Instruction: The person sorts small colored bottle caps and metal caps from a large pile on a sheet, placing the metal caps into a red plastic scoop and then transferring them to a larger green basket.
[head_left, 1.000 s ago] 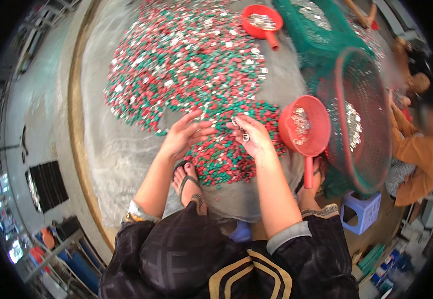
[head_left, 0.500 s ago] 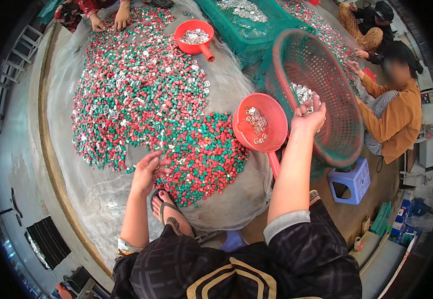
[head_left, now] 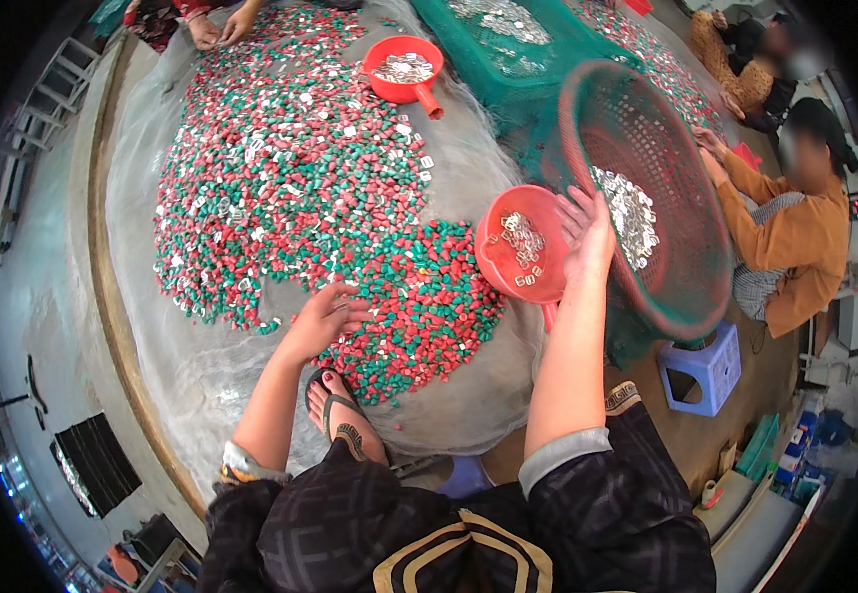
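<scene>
On sheeting, red and green pieces

A greyish, see-through sheet is spread over the floor. Directly on it, a broad layer of small red and green pebble-like pieces is scattered, with pale, buckle-like pieces mixed throughout. At the near right this layer is joined by a denser heap. A red, handled scoop is set at the far right edge. Near the heap, a sandalled foot is planted. On bare floor to the right, a blue stool is stood.
</scene>
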Tool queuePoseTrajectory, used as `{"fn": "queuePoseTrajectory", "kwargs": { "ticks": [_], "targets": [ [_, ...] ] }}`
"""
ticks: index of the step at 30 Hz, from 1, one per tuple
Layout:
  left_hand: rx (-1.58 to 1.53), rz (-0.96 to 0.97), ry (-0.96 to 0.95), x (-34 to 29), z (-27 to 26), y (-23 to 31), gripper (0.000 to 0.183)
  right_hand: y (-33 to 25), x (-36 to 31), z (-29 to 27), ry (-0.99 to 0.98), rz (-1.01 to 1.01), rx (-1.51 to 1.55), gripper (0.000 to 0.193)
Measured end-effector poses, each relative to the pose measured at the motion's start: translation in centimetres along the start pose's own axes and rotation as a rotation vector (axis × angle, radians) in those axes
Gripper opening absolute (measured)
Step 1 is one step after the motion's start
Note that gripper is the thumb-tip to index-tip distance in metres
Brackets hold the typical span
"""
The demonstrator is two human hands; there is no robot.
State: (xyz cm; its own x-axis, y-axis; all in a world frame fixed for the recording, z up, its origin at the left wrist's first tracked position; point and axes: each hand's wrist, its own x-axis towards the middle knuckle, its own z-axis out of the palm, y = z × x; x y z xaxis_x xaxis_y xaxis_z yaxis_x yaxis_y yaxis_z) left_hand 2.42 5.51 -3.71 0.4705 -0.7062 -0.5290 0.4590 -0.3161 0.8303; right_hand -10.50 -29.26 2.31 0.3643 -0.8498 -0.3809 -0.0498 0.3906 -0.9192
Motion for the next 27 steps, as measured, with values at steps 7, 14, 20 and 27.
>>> {"fn": "queuePoseTrajectory", "kwargs": {
  "ticks": [7,14,20,27],
  "targets": [
    [0.631,0.258,0.031,10.9,1.2,10.0,0.012,1.1,-1.3,1.6,-0.052,0.039,0.035,0.046],
    [-0.034,0.324,0.247,15.9,1.5,22.6,0.064,2.3,-2.1,4.6,-0.142,0.011,-0.011,0.040],
    [0.399,0.222,0.216,11.2,-2.7,13.2,0.050,6.8,-4.5,7.4,-0.418,-0.210,-0.323,0.022],
    [0.919,-0.200,0.293,1.6,-6.3,-1.8,0.029,18.1,-15.8,9.9,-1.186,-0.894,-1.233,0.035]
  ]
}}
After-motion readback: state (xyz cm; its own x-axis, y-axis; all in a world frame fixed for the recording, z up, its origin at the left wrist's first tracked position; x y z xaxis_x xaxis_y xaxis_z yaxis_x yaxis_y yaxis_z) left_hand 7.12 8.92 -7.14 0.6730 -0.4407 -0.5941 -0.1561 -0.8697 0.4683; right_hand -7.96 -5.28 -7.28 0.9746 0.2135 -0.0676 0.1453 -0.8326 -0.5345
